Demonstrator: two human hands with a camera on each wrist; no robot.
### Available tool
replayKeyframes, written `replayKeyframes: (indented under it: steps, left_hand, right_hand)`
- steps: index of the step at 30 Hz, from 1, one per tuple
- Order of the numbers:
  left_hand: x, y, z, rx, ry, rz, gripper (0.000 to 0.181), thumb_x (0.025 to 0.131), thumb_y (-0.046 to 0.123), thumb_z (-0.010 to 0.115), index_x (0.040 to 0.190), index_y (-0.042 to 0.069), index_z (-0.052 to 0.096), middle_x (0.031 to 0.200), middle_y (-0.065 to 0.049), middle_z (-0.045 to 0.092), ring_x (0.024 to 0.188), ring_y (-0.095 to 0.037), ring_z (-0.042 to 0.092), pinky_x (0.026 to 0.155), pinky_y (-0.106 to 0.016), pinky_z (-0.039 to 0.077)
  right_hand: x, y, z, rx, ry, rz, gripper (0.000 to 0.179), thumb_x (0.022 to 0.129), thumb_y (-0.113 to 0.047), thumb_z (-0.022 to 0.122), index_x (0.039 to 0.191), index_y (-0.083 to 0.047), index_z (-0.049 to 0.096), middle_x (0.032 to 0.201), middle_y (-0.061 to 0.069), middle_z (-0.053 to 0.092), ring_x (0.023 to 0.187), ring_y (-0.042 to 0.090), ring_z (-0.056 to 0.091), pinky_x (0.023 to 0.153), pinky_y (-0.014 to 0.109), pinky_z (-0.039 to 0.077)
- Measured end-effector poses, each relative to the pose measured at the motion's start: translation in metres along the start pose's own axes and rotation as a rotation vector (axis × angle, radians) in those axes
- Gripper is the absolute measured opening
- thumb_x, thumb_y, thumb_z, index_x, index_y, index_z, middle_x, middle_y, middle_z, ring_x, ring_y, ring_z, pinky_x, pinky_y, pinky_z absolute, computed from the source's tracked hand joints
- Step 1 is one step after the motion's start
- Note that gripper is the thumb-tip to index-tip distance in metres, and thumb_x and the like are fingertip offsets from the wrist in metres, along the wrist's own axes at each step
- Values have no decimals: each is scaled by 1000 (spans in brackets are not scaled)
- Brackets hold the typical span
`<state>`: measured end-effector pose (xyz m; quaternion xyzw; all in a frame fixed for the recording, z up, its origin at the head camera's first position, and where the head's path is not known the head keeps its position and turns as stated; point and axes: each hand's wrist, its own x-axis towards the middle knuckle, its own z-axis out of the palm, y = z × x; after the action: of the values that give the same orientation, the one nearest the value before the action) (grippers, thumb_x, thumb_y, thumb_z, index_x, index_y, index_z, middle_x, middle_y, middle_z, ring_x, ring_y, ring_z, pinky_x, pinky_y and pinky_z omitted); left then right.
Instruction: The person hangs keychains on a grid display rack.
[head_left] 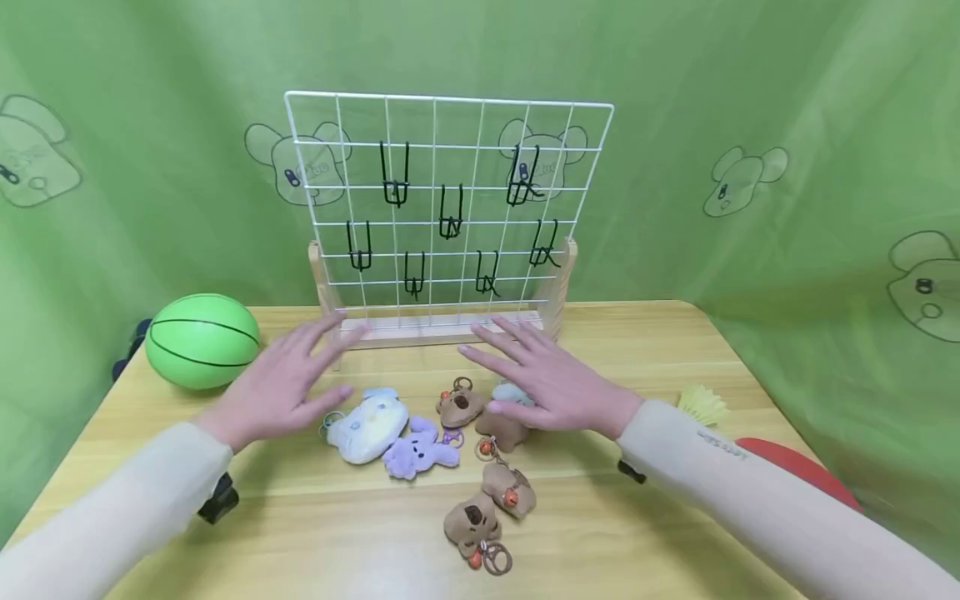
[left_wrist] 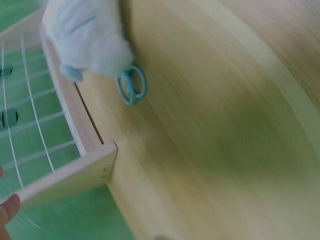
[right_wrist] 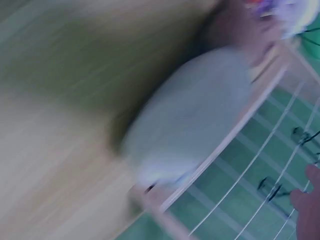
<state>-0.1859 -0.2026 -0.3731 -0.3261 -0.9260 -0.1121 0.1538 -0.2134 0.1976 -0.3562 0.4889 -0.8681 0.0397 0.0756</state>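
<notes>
Both hands are held out over the table with fingers spread and nothing in them. The left hand (head_left: 281, 379) is nearest to a white plush keychain (head_left: 369, 427) with a pale blue ring (left_wrist: 131, 86). Beside that lies a purple plush keychain (head_left: 420, 448). My right hand (head_left: 558, 379) partly covers a brown plush keychain (head_left: 504, 429) and a pale blue plush (head_left: 513, 393). Another brown plush keychain (head_left: 460, 407) lies between the hands. Closer to the front are two more brown ones, one (head_left: 508, 488) touching the other (head_left: 472, 523), with small red bells.
Behind the plushes stands a white wire grid rack (head_left: 457, 223) on a wooden base (head_left: 427, 331), with several black hooks (head_left: 450, 218). A green ball (head_left: 201, 340) sits at the left. At the right are a yellow shuttlecock (head_left: 702, 405) and a red rounded object (head_left: 798, 468).
</notes>
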Motion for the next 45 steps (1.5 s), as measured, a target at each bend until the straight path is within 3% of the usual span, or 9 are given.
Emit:
replayKeyframes:
  steps: [2, 7, 11, 18, 22, 26, 36, 45]
  left_hand:
    - [-1, -3, 0, -106, 27, -128, 71, 106, 44, 54, 167, 22, 25, 167, -21, 37, 143, -48, 48, 111, -71, 45]
    - [2, -12, 6, -375, 89, -381, 66, 111, 40, 45, 164, 5, 26, 160, -27, 44, 141, -48, 49, 113, -68, 45]
    - [7, -22, 16, -552, 121, -486, 67, 112, 34, 46, 164, 1, 22, 157, -34, 44, 142, -52, 47, 115, -68, 43]
    - [13, -34, 40, -789, 18, -657, 75, 111, 33, 50, 168, 4, 10, 157, -38, 41, 140, -55, 49, 111, -61, 51]
    - [20, -38, 50, -870, -2, -688, 77, 110, 31, 53, 168, 5, 9, 157, -38, 40, 141, -53, 49, 108, -55, 55]
    - [25, -39, 56, -850, -16, -680, 79, 108, 30, 57, 168, 4, 12, 155, -37, 44, 139, -52, 51, 108, -56, 54]
    - [27, -43, 61, -780, -27, -723, 77, 108, 29, 55, 167, 3, 14, 161, -37, 35, 145, -55, 42, 120, -67, 38]
    - [37, -44, 57, -758, 30, -696, 72, 107, 25, 57, 164, -1, 22, 150, -39, 48, 133, -53, 54, 112, -61, 50]
  right_hand:
    - [13, -9, 0, 105, -21, 29, 72, 107, -57, 43, 169, -28, 20, 177, 6, 19, 164, 35, 15, 133, 62, 13]
    - [48, -28, 3, 311, -110, 90, 68, 108, -52, 48, 166, -22, 30, 171, 5, 37, 159, 27, 33, 133, 51, 24]
    - [80, -39, 13, 458, -204, 159, 64, 109, -52, 48, 162, -18, 38, 166, 2, 45, 155, 21, 41, 130, 41, 32]
    - [131, -58, 47, 644, -230, 227, 49, 110, -38, 52, 145, -5, 56, 142, 12, 67, 133, 23, 62, 117, 38, 49]
    - [151, -68, 65, 679, -213, 279, 35, 107, -32, 58, 128, -6, 67, 116, 8, 75, 103, 14, 69, 95, 24, 57]
    - [166, -78, 76, 685, -218, 313, 22, 104, -26, 65, 111, -6, 71, 97, 4, 73, 82, 6, 62, 78, 15, 53]
    - [186, -99, 84, 574, -326, 406, 11, 100, -23, 71, 101, -12, 71, 91, -4, 71, 79, 6, 60, 72, 15, 48]
    - [199, -106, 79, 409, -361, 413, 14, 100, -24, 69, 89, -17, 74, 89, -8, 72, 82, 7, 60, 81, 29, 51]
